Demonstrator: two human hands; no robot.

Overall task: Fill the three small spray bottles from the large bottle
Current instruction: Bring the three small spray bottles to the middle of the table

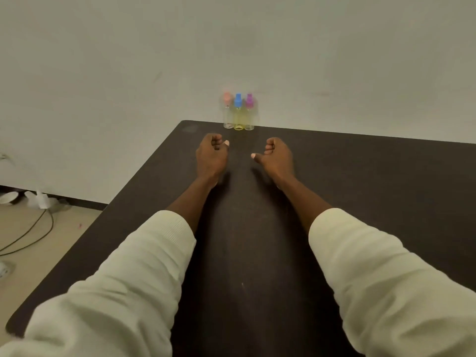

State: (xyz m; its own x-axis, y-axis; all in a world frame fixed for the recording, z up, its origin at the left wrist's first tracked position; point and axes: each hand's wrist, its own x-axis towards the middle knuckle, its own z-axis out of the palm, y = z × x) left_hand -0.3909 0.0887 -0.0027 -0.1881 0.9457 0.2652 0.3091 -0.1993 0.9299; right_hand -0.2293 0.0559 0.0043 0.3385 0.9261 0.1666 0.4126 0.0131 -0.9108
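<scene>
Three small clear spray bottles stand upright in a tight row at the far edge of the dark table [360,181], against the wall. The left one [227,112] has a pink cap, the middle one [238,113] a blue cap with yellowish liquid inside, the right one [249,112] a purple cap. My left hand [211,155] lies on the table just short of them, fingers curled in, thumb out, holding nothing. My right hand [277,157] lies a little to the right in the same curled pose, also holding nothing. No large bottle is in view.
A pale wall rises right behind the table. On the floor to the left lie cables [31,235], a power strip [5,270] and some white clutter [38,199] by the baseboard. The table's left edge runs diagonally toward me.
</scene>
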